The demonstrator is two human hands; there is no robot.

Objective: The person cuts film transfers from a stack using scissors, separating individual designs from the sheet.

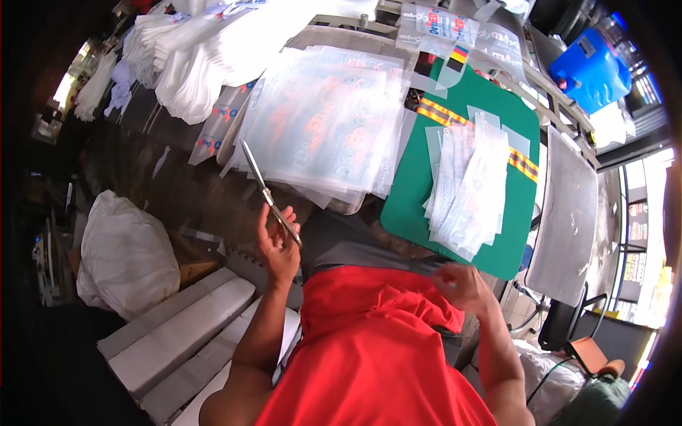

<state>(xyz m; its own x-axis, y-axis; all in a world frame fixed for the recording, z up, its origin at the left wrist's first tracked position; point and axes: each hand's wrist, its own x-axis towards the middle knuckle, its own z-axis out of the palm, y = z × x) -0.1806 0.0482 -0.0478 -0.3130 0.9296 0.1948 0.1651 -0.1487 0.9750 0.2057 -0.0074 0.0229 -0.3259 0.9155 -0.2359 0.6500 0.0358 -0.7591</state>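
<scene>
My left hand is closed around the handles of a pair of scissors. Their long metal blades point up and away, toward the left edge of a stack of translucent printed sheets. My right hand is beside the hem of my red shirt, its fingers curled; whether anything is in them is hidden. Beyond it, a loose pile of narrow translucent strips lies on a green board.
White folded cloths are heaped at the far left. A stuffed white sack and long white boxes sit at the left. A blue plastic container stands at the far right, and a grey board extends right of the green one.
</scene>
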